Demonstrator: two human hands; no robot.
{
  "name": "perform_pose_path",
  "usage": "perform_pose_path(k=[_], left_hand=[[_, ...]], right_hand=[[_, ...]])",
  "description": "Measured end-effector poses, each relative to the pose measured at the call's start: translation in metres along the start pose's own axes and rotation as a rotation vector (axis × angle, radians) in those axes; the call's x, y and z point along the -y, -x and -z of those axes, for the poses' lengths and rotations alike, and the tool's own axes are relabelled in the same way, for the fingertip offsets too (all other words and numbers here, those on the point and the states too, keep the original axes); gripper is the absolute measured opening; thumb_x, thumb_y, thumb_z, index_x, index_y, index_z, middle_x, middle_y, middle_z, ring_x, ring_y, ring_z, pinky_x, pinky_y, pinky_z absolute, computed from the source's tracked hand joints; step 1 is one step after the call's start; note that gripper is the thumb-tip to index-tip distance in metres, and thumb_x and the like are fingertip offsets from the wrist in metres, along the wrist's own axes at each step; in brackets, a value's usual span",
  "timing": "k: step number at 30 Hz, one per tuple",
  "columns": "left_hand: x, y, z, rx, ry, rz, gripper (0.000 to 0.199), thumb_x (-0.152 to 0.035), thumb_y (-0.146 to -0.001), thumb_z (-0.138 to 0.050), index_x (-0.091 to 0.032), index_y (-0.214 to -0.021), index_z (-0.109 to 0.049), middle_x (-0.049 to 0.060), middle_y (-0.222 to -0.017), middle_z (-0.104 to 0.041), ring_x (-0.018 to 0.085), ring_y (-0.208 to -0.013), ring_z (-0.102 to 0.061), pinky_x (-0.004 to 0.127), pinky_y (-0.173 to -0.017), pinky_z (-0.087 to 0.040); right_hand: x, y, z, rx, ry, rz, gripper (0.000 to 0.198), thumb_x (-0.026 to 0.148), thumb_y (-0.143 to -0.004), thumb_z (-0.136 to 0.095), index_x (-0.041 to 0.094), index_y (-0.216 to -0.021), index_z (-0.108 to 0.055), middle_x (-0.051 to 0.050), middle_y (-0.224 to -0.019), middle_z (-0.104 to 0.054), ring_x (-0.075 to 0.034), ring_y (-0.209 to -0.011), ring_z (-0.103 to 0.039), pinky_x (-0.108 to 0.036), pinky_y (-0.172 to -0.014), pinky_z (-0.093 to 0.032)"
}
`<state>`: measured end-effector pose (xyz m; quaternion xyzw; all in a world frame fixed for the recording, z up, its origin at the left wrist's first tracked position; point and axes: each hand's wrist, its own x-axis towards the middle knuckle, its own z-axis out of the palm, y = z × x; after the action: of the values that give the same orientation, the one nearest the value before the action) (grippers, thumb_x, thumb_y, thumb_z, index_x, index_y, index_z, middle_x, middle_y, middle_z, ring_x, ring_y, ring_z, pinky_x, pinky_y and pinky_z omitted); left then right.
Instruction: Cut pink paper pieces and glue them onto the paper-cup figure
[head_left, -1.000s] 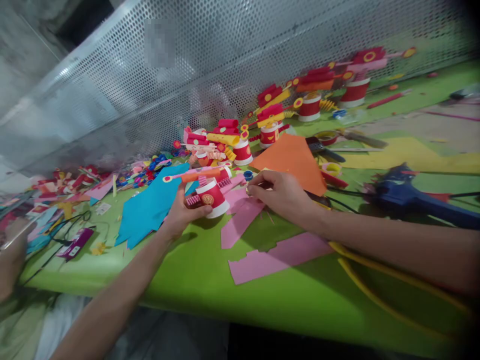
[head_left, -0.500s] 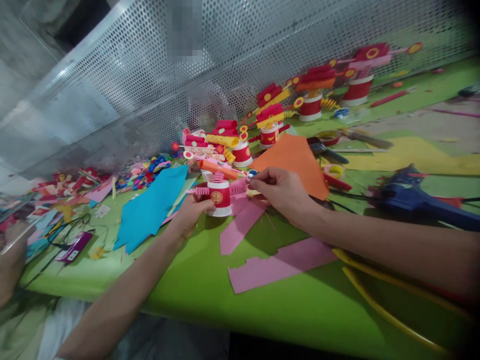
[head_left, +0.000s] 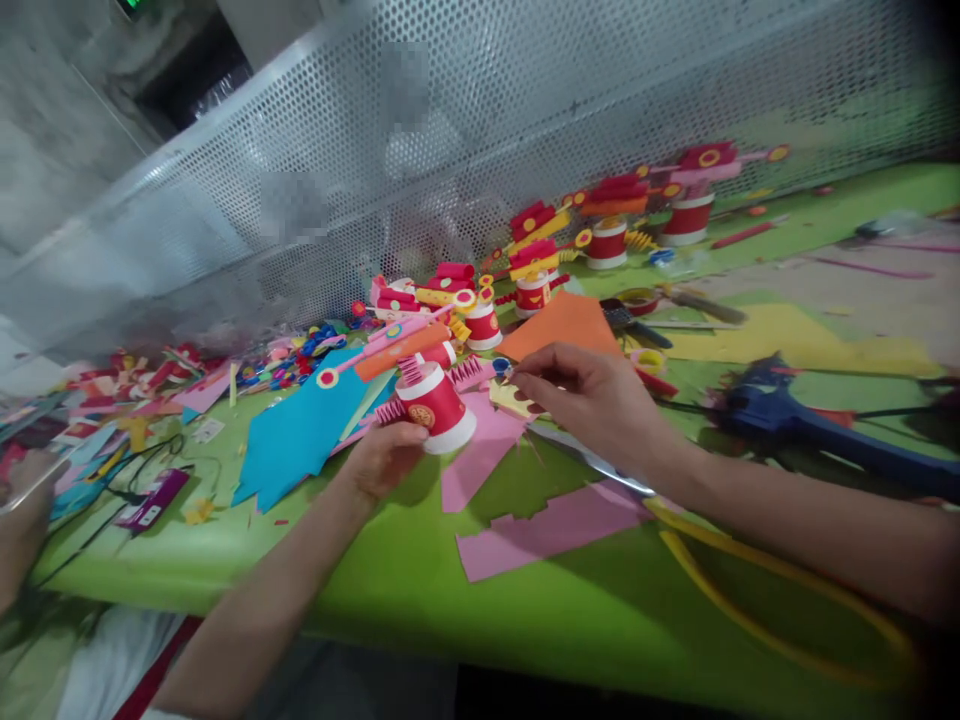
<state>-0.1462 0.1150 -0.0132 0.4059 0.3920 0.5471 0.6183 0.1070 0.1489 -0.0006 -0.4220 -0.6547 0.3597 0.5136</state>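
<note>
A red-and-white paper cup figure [head_left: 447, 408] is in my left hand [head_left: 390, 455], fingers closed around its lower left side. The cup is tilted, with its top leaning left. Folded pink paper springs stick out on both sides, and an orange roll [head_left: 401, 350] with a pink strip sits above on another spring. My right hand [head_left: 589, 395] is pinched close to the right spring's end, beside a small blue piece [head_left: 501, 368]. What its fingertips hold is too small to make out.
Yellow-handled scissors [head_left: 720, 545] lie under my right forearm. Pink paper [head_left: 551, 530], blue sheets [head_left: 292, 430] and an orange sheet [head_left: 562, 325] surround the work. A blue glue gun [head_left: 802, 425] lies right. Finished cup figures [head_left: 686, 215] line the perforated metal screen. Another person's hand [head_left: 26, 500] is far left.
The cup figure has tipped over in my left hand, raising its orange roll and lowering its left end. My right hand stays near the right spring. The head view has shifted slightly.
</note>
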Motion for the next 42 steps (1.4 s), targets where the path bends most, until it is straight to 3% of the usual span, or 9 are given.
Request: perform_pose_path(k=[5,11,16,22,29,42], left_hand=[[-0.001,0.011,-0.007,0.085,-0.006,-0.083,0.064,-0.032,-0.060,-0.098,-0.022,-0.119,-0.074,0.008,-0.108,-0.083,0.033,-0.107,-0.078,0.048,-0.102,-0.058],[0.000,0.017,-0.010,0.151,0.013,-0.087,0.072,-0.037,-0.060,-0.099,-0.021,-0.125,-0.073,0.010,-0.108,-0.083,0.037,-0.116,-0.076,0.050,-0.106,-0.057],[0.000,0.020,-0.007,0.181,0.000,-0.107,0.068,-0.039,-0.067,-0.096,-0.022,-0.128,-0.072,0.011,-0.116,-0.082,0.037,-0.120,-0.074,0.052,-0.109,-0.055],[0.001,0.020,-0.008,0.190,-0.001,-0.134,0.073,-0.035,-0.064,-0.097,-0.022,-0.131,-0.071,0.012,-0.116,-0.081,0.036,-0.115,-0.075,0.052,-0.106,-0.056],[0.002,0.020,-0.011,0.099,-0.028,-0.163,0.083,-0.029,-0.059,-0.101,-0.022,-0.135,-0.068,0.008,-0.103,-0.082,0.028,-0.096,-0.077,0.044,-0.092,-0.060],[0.005,0.023,-0.006,-0.004,-0.048,-0.138,0.085,-0.024,-0.055,-0.102,-0.026,-0.133,-0.066,0.004,-0.110,-0.081,0.027,-0.103,-0.076,0.043,-0.097,-0.058]], right_hand=[[0.026,0.009,0.005,-0.067,-0.005,0.167,0.010,0.033,-0.088,-0.072,0.025,-0.083,-0.074,-0.002,-0.075,-0.077,-0.017,-0.061,-0.068,-0.029,-0.054,-0.055],[0.047,0.023,0.001,-0.048,0.072,0.327,0.006,0.024,-0.093,-0.069,0.024,-0.088,-0.073,-0.001,-0.082,-0.079,-0.015,-0.071,-0.073,-0.024,-0.065,-0.060],[0.051,0.026,-0.001,-0.065,0.115,0.387,0.004,0.024,-0.094,-0.070,0.023,-0.091,-0.072,-0.002,-0.084,-0.079,-0.014,-0.071,-0.072,-0.022,-0.061,-0.059],[0.046,0.022,-0.003,-0.112,0.314,0.571,0.011,0.011,-0.091,-0.066,0.022,-0.090,-0.070,-0.001,-0.081,-0.075,-0.012,-0.068,-0.070,-0.022,-0.060,-0.056],[0.047,0.017,-0.003,-0.111,0.390,0.599,0.012,0.010,-0.084,-0.066,0.021,-0.085,-0.067,0.000,-0.075,-0.073,-0.013,-0.063,-0.068,-0.024,-0.059,-0.053],[0.046,0.017,-0.004,-0.094,0.445,0.524,0.014,0.023,-0.093,-0.064,0.026,-0.094,-0.078,-0.004,-0.087,-0.082,-0.019,-0.069,-0.075,-0.033,-0.068,-0.059]])
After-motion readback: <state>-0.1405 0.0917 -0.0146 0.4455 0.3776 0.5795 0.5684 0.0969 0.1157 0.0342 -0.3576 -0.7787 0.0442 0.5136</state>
